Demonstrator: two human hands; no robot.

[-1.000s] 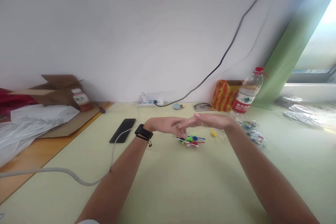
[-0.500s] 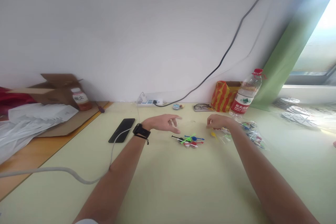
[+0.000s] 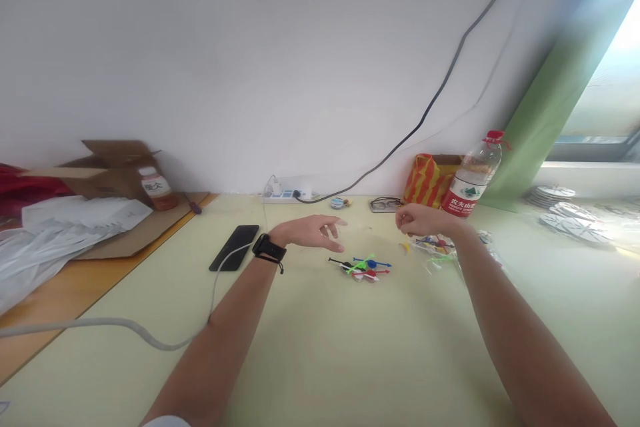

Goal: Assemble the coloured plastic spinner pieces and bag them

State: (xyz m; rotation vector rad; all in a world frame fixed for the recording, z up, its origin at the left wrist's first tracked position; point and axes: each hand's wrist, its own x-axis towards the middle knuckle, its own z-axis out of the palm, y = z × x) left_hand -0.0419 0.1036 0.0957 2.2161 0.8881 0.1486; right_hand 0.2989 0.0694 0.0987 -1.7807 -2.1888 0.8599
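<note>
Change: right hand (image 3: pixel 417 220) lifted off the table since half a second ago, clear bag of picks (image 3: pixel 436 248) raised with it.
Left hand (image 3: pixel 311 232): hovering, fingers loosely spread, holding nothing.
Right hand: fingers closed, pinching the bag's top.
Loose picks (image 3: pixel 363 267): small coloured pile on the table (image 3: pixel 350 347), just below the left hand.
Water bottle (image 3: pixel 473 177): upright behind the right hand.

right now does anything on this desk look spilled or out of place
Yes, mildly. A small heap of coloured plastic picks lies loose and crisscrossed on the pale yellow desk, below the open left hand. More picks sit in crinkled clear plastic bags under the closed right hand. Nothing looks damaged.
</note>
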